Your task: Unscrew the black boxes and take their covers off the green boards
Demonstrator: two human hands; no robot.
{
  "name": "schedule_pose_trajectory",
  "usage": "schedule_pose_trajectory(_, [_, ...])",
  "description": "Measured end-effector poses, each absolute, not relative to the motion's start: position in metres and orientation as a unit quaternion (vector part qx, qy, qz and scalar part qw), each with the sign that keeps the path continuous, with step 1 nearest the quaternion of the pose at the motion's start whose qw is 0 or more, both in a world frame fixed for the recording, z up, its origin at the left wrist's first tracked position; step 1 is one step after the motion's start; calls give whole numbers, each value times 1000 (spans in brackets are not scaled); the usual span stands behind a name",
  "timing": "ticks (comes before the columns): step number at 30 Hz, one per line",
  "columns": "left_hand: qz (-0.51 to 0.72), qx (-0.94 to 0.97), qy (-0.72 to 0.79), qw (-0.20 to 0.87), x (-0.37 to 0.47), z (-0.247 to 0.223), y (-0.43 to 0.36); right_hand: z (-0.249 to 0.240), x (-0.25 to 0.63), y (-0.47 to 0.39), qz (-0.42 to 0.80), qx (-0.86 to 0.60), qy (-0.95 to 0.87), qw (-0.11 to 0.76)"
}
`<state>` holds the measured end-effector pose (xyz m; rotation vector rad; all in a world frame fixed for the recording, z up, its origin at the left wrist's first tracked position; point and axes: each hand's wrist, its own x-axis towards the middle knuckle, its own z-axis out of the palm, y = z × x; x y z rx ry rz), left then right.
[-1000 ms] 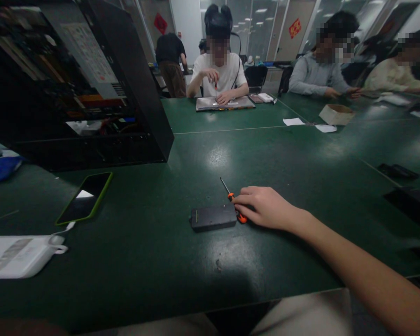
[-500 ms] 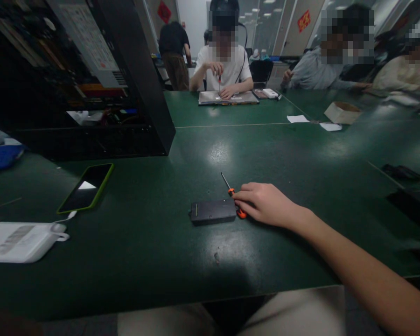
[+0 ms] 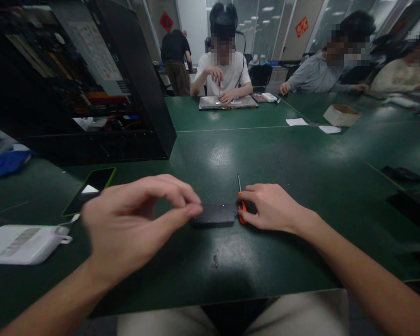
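A small black box (image 3: 215,215) lies on the green table in front of me. Over its left end hovers my left hand (image 3: 136,219), thumb and fingertips pinched together. Whatever may be between those tips is too small or hidden to make out. At the box's right end, my right hand (image 3: 269,205) rests on the table, its fingers curled round an orange-and-black screwdriver (image 3: 242,212). The screwdriver's thin metal shaft points away from me. Part of its handle is covered by my fingers.
A large open black computer case (image 3: 140,88) stands at the left. Before it lie a green-edged phone (image 3: 105,177) and a white device (image 3: 21,243). Across the table, a person works on a flat panel (image 3: 210,103). A cardboard box (image 3: 341,115) and white papers (image 3: 296,122) lie at the right.
My left hand has come into view from the lower left and reached the black box's left end. The screwdriver under my right hand has turned, its shaft now pointing straighter away.
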<state>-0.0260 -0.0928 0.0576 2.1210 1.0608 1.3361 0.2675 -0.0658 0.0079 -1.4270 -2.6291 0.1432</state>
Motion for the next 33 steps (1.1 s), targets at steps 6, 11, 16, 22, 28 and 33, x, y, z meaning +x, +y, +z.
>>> schedule_pose_trajectory(6, [316,807,401,298,8,21,-44,7,263,-75,-11,-483,-875,37])
schedule_pose_trajectory(11, [248,855,379,251,18,4,-46,2,264,-74,-11,-493,-869,44])
schedule_pose_trajectory(16, [236,868,367,236,18,-6,-47,8,275,-68,17,-513,-843,162])
schedule_pose_trajectory(22, [273,861,345,255,14,-15,-47,27,287,-68,61,-469,-808,351])
schedule_pose_trajectory(28, [300,858,321,264,15,-20,-46,50,285,-76,33,-490,-719,491])
schedule_pose_trajectory(33, [302,858,318,268,22,-22,-41,65,266,-75,-3,-435,-773,462])
